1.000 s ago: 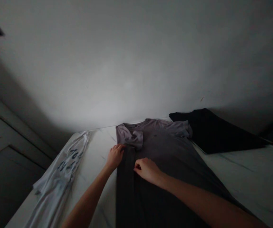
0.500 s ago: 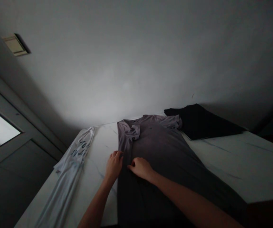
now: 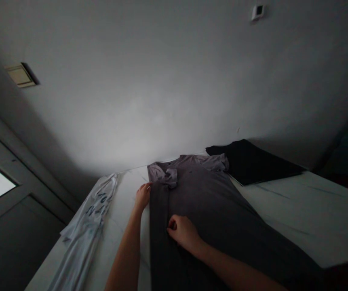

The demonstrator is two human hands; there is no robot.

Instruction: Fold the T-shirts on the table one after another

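A dark grey T-shirt (image 3: 210, 202) lies spread on the table, its collar toward the wall. Its left side is turned inward as a long strip, with the left sleeve (image 3: 169, 178) bunched on top. My left hand (image 3: 143, 196) is closed at the shirt's outer left edge, just below that sleeve, fingers curled on the cloth. Lower down, my right hand (image 3: 183, 232) pinches at the inner edge of the strip, thumb and forefinger together. The cloth between its fingertips is hard to see in the dim light.
The white marbled table (image 3: 285, 214) runs along the grey wall. To the left lies a narrow folded white garment with dark lettering (image 3: 96, 206); a black folded garment (image 3: 252, 163) lies at the back right. A panelled door (image 3: 19, 218) stands at the left.
My left hand has slid up along the shirt's left edge toward the sleeve. My right hand sits a little lower on the strip. The view has tilted slightly upward.
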